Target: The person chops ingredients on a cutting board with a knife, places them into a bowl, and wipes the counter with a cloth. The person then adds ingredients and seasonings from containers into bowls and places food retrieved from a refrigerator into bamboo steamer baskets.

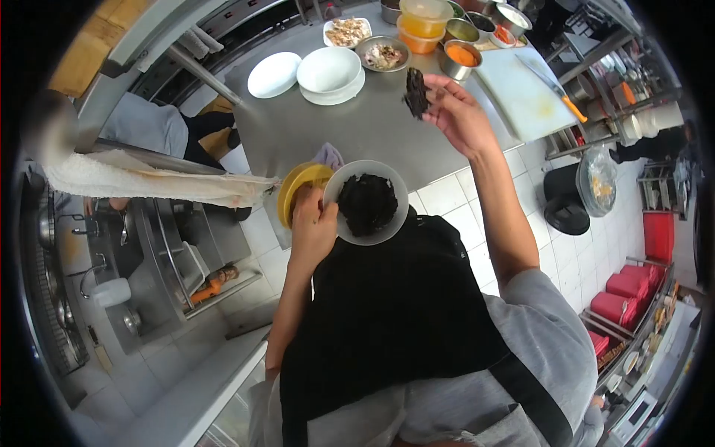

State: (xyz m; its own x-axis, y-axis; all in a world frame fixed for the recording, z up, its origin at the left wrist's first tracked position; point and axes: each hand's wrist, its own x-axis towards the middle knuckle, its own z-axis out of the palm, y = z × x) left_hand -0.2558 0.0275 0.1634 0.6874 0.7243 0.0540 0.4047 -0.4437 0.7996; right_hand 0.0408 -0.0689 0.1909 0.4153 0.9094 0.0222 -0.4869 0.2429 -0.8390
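Observation:
My left hand grips the rim of a pale round bowl, held close to my black apron. Dark, nearly black pieces fill the bowl. A yellow bowl sits directly left of it, behind my left fingers, with a purplish cloth beyond. My right hand is raised over the steel table, its fingers pinching a dark crinkled piece. White bowls and a white plate stand farther back on the table. Near them is a metal bowl with chopped food.
A white cutting board with an orange-handled knife lies at the right. Several containers line the back, including a metal pot of orange food. Another person is at the left. A black bin stands right.

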